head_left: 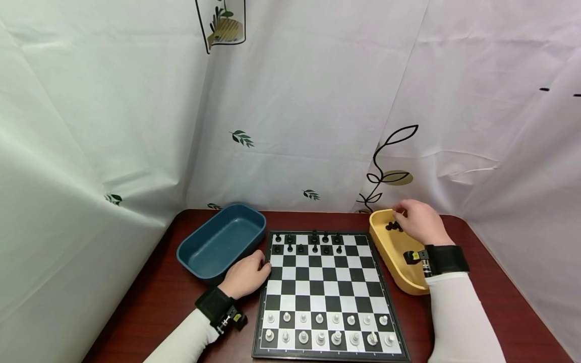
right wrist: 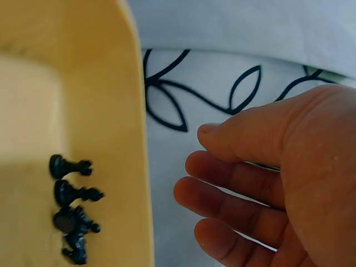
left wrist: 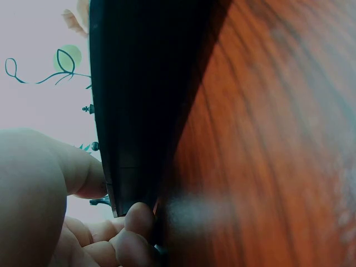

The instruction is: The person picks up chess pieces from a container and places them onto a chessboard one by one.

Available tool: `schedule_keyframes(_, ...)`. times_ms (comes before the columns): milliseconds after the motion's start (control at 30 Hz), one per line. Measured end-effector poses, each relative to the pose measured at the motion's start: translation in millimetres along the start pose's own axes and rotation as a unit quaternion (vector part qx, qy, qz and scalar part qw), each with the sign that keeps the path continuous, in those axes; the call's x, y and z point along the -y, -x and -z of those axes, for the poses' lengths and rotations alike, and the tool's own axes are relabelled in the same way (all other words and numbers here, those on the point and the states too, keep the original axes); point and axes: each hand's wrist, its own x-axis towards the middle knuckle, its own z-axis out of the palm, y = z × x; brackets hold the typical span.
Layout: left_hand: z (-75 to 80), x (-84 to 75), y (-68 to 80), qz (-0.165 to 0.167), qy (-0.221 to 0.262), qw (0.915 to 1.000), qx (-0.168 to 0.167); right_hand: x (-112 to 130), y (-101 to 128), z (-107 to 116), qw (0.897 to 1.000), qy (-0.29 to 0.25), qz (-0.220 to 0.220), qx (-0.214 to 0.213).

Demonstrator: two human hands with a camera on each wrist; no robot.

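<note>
A black-and-white chessboard [head_left: 322,287] lies on the table, with white chess pieces [head_left: 320,318] in two rows at the near end and black ones [head_left: 314,240] at the far end. My left hand [head_left: 245,275] is at its left edge; in the left wrist view the thumb [left wrist: 83,172] reaches over the top and a fingertip [left wrist: 139,219] meets the dark side, pinching it. Above the far end of a yellow tray [head_left: 386,252] is my right hand [head_left: 419,221], its fingers loosely bent and holding nothing. Several black pieces [right wrist: 72,192] lie together in that tray.
A blue tray [head_left: 222,242] stands left of the board, close behind my left hand. The dark red table [head_left: 150,302] ends at a white patterned cloth [head_left: 295,101] hanging behind and along the sides.
</note>
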Motion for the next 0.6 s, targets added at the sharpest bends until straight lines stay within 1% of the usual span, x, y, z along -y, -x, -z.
schedule_keyframes(167,-0.1,0.9,0.4,0.001,-0.001,1.0000,0.001,-10,1,-5,0.999,0.001,-0.013,0.032)
schedule_keyframes(233,0.1,0.8,0.6,0.001,0.000,1.0000,0.001,-13,0,-8,0.999,0.000,-0.012,0.039)
schedule_keyframes(433,-0.2,1.2,0.3,0.002,0.002,1.0000,0.002,-19,-3,-19,0.999,0.005,0.006,0.048)
schedule_keyframes(600,-0.8,2.0,-0.4,0.003,0.001,1.0000,0.003,-17,-4,-25,0.997,0.014,0.015,0.069)
